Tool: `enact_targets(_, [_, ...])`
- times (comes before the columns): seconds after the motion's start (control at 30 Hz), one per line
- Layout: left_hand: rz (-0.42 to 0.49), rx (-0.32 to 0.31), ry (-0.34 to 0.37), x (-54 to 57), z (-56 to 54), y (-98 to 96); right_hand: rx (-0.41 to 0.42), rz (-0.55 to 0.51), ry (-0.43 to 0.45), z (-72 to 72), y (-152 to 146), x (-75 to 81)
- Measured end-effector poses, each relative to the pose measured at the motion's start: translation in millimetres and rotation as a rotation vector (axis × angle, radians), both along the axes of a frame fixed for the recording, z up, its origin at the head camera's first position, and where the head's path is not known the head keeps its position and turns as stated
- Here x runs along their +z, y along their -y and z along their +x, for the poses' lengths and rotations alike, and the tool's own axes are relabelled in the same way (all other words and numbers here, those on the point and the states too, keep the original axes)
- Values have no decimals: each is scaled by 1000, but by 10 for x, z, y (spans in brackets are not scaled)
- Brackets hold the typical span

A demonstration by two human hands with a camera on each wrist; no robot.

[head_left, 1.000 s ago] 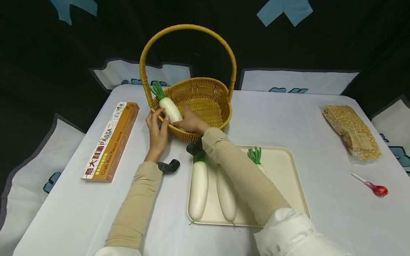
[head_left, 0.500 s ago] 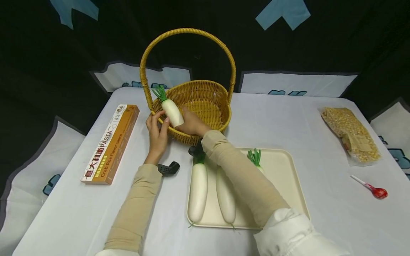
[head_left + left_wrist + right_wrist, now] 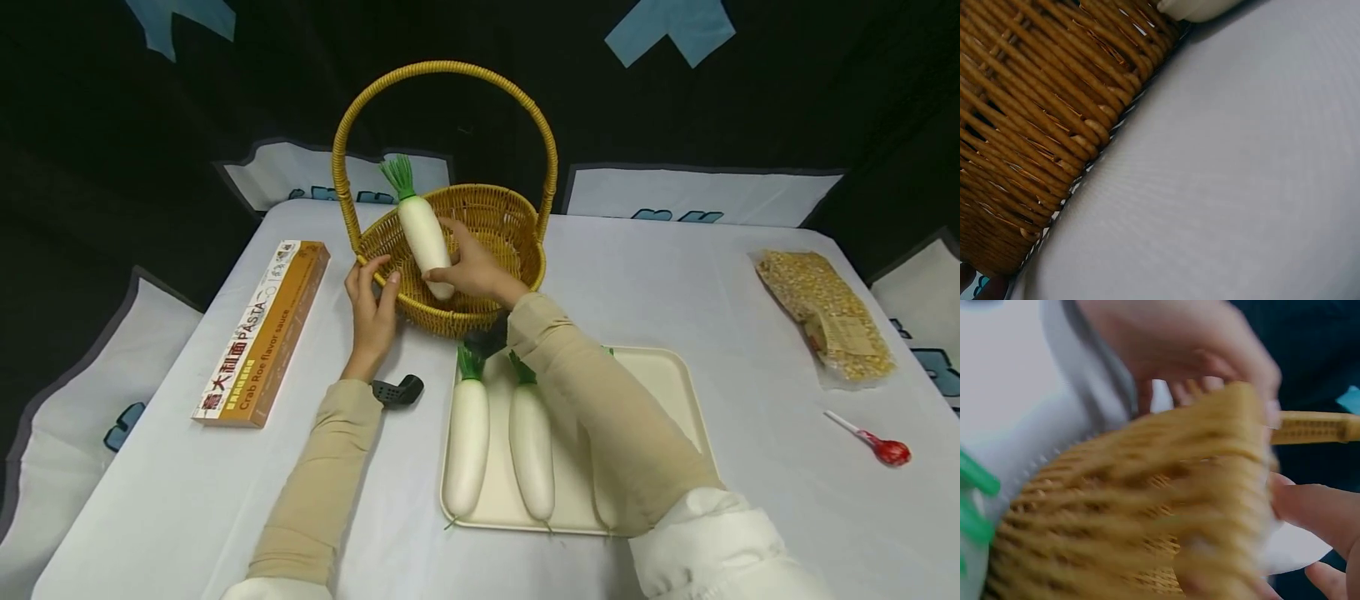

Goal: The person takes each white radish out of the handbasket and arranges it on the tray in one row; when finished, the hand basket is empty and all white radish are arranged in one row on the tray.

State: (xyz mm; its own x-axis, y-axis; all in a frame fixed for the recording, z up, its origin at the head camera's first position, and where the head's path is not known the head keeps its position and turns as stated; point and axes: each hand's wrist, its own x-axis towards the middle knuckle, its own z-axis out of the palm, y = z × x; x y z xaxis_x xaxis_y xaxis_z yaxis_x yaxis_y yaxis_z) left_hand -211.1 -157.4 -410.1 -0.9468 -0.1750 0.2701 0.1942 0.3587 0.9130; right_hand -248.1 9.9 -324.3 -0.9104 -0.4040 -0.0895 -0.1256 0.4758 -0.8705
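My right hand (image 3: pixel 476 267) grips a white radish (image 3: pixel 423 233) by its lower part, thumb on the near side. The radish stands tilted over the wicker basket (image 3: pixel 480 187), green leaves up, its lower end inside the rim. My left hand (image 3: pixel 371 312) holds the basket's left front rim with thumb and fingers. In the right wrist view, the left hand (image 3: pixel 1191 337) reaches over the rim, and part of the white radish (image 3: pixel 1297 547) shows beside the right hand (image 3: pixel 1319 519). The basket's woven side (image 3: pixel 1041 94) fills the upper left of the left wrist view.
A cream tray (image 3: pixel 667 375) in front of the basket carries radishes (image 3: pixel 467 450), one partly under my right forearm. A pasta box (image 3: pixel 262 333) lies at left. A bag of corn kernels (image 3: pixel 825 312) and a red lollipop (image 3: pixel 888 452) lie at right. The basket's tall handle (image 3: pixel 446 67) arches overhead.
My right hand has raised the radish from the basket's left side and moved it to the right, standing it more upright. The left hand stays at the rim.
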Motion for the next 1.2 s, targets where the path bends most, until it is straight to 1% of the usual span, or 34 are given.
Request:
enact_targets(0.13, [0,9,-14,-13,-1,-5,-1,-50,9,92,-232,140])
enact_targets(0.23, [7,0,-17,-19,0,-21,8,-107,34,232,-467,231])
enact_targets(0.33, [9,-10,-10,-28,13,-24,29,-129,58,434,-753,295])
enact_targets(0.43, [12,-2,-11,-36,22,-21,42,-124,70,701,-1088,337])
enact_targets(0.53, [15,-1,-23,-30,24,-17,24,-82,13,1006,-1446,339])
enact_targets(0.6, [12,-7,-31,-25,19,-11,-6,-24,-56,1209,-1672,304])
enact_targets(0.7, [10,-7,-40,-13,13,-1,-71,121,-130,1480,-1935,209])
enact_targets(0.77, [17,-4,-39,-7,6,-4,-125,227,-126,1634,-2075,136])
enact_targets(0.87, [35,-8,-36,32,25,-24,-194,357,-51,1823,-2258,15])
enact_targets(0.93, [39,-12,-32,106,77,-63,-225,419,27,1931,-2364,-72])
enact_targets(1.1, [20,-7,-26,288,212,-139,-242,493,219,2148,-2521,-253])
enact_targets(1.2, [15,-6,-29,323,235,-135,-249,528,265,2230,-2545,-299])
